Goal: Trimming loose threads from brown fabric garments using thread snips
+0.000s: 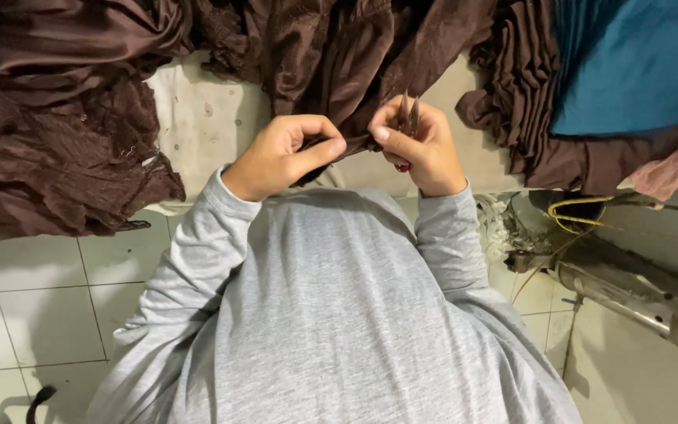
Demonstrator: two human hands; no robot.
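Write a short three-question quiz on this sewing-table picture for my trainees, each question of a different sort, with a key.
1. True or false: the left hand pinches the brown fabric.
2. What does the right hand hold? A) metal thread snips B) a pencil C) a spool
3. What colour is the cloth at the top right?

Key: 1 true; 2 A; 3 blue.
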